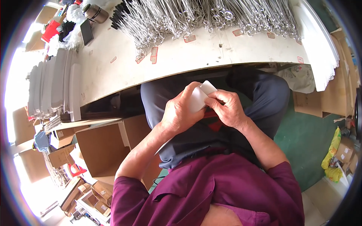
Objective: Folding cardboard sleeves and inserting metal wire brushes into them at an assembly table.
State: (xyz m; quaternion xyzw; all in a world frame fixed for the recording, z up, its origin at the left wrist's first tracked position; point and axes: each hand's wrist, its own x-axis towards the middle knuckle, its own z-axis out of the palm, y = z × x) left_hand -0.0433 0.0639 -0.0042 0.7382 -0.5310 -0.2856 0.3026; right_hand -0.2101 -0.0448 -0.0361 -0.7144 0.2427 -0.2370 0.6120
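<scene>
A white card box (197, 100) with a rounded end flap is held over my lap, below the table's front edge. Wrapped round its body is my left hand (178, 112), thumb along the upper side. My right hand (229, 109) pinches the box beside the flap with thumb and fingers. A thin white edge shows under my left forearm; whether it belongs to the same box I cannot tell. On the table beyond lie many metal skewers (181, 19) with ring ends, heaped along the far side.
White flat cartons stand stacked on the table's left (56, 83) and right (320, 49). A phone (86, 32) and a metal flask (95, 13) lie at the back left. An open cardboard box (100, 150) sits left of my legs. A yellow bag (332, 152) is at right.
</scene>
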